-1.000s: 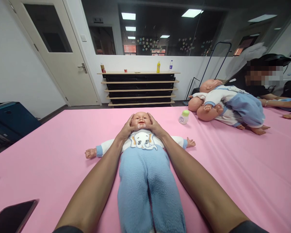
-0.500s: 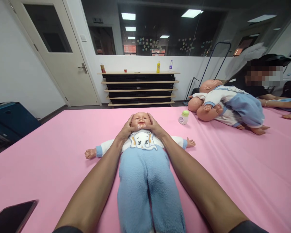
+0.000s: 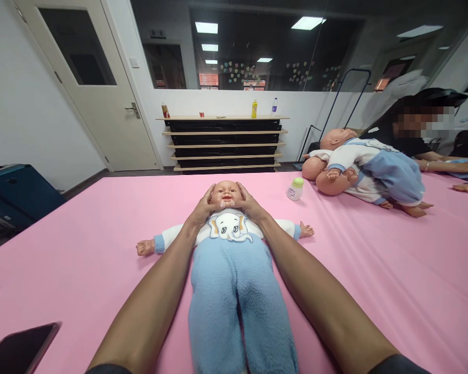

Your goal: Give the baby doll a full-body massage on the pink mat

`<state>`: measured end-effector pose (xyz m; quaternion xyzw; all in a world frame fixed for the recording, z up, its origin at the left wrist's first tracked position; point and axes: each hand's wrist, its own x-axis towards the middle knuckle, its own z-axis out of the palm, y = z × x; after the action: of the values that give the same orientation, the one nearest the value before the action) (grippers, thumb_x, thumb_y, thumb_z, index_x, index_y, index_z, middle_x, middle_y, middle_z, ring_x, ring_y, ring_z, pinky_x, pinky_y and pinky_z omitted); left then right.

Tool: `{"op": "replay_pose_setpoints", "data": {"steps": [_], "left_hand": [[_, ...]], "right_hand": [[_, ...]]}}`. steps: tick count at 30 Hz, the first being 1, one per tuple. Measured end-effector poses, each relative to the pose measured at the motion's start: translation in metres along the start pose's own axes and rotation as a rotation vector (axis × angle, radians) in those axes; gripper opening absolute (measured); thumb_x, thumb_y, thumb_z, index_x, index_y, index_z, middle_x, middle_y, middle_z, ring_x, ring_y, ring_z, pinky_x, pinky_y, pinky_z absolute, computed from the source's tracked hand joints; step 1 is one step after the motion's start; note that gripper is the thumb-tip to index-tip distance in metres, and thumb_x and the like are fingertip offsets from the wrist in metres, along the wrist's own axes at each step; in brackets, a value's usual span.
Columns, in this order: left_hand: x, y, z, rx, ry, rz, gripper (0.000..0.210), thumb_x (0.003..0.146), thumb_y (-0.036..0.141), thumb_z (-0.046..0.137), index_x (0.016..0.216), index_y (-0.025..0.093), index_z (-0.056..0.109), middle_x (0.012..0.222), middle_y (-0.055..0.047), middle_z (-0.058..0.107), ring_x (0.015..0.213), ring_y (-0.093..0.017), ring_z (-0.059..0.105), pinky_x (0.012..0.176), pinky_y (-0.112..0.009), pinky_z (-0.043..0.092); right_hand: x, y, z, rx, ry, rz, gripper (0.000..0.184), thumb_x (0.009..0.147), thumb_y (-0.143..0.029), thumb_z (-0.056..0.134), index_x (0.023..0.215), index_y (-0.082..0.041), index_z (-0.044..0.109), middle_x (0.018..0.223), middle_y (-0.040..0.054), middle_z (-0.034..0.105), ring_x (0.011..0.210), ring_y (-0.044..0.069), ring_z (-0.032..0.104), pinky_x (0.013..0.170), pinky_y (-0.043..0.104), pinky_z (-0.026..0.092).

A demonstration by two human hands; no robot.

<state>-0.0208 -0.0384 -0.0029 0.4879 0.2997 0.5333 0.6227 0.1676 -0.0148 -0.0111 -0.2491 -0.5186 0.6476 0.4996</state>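
A baby doll lies on its back on the pink sheet, its head at the far end and its arms spread sideways. It wears a white and light-blue fleece outfit with an elephant face on the chest. My left hand cups one side of the doll's head, and my right hand cups the other. Both thumbs lie along the chin below the mouth, while the other fingers wrap the cheeks and sides of the head. The fingertips partly disappear behind the head.
A small bottle with a green cap stands right of the doll's head. Several similar dolls are piled at the right, near another person. A phone lies at the near left. Behind the sheet stand stacked boards with bottles on top.
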Motion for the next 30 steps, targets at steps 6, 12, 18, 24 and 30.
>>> {"op": "replay_pose_setpoints", "data": {"steps": [6,12,18,24,30], "left_hand": [[0.003,-0.002,0.0,-0.008,-0.016,0.005,0.11,0.066,0.02,0.081,0.153,0.027,0.014,0.149,-0.013,0.037,0.127,-0.033,0.049,0.107,-0.046,0.041],[0.003,-0.005,-0.002,0.031,0.017,0.024,0.109,0.063,0.016,0.083,0.152,0.029,0.02,0.149,-0.011,0.037,0.129,-0.032,0.046,0.108,-0.045,0.04],[0.0,-0.001,0.001,-0.045,-0.022,-0.002,0.105,0.068,0.019,0.078,0.152,0.029,0.017,0.145,-0.012,0.042,0.126,-0.032,0.051,0.107,-0.046,0.042],[0.006,-0.006,-0.003,0.012,0.018,0.017,0.112,0.062,0.017,0.083,0.152,0.029,0.017,0.149,-0.012,0.036,0.129,-0.033,0.047,0.108,-0.046,0.041],[0.002,-0.004,-0.003,-0.023,-0.027,0.014,0.106,0.065,0.017,0.081,0.151,0.031,0.021,0.147,-0.012,0.04,0.126,-0.032,0.05,0.107,-0.047,0.041]], "right_hand": [[-0.001,-0.002,-0.001,-0.041,0.004,-0.008,0.107,0.064,-0.021,0.08,0.151,-0.029,0.017,0.147,0.0048,0.04,0.129,0.026,0.048,0.111,0.044,0.038],[-0.002,-0.006,0.001,-0.091,0.003,-0.022,0.112,0.061,-0.022,0.084,0.151,-0.027,0.018,0.151,0.0058,0.032,0.132,0.027,0.044,0.111,0.042,0.038],[0.001,0.001,-0.001,0.017,0.001,0.011,0.108,0.065,-0.021,0.079,0.152,-0.029,0.015,0.146,0.0059,0.04,0.126,0.028,0.051,0.108,0.046,0.04],[-0.004,-0.009,0.003,-0.095,0.021,-0.032,0.112,0.06,-0.021,0.085,0.151,-0.026,0.021,0.153,0.0059,0.03,0.133,0.027,0.043,0.112,0.041,0.038],[-0.001,-0.005,0.002,-0.021,0.009,0.019,0.114,0.06,-0.02,0.084,0.152,-0.028,0.017,0.15,0.0058,0.036,0.129,0.027,0.048,0.11,0.042,0.04]]}}
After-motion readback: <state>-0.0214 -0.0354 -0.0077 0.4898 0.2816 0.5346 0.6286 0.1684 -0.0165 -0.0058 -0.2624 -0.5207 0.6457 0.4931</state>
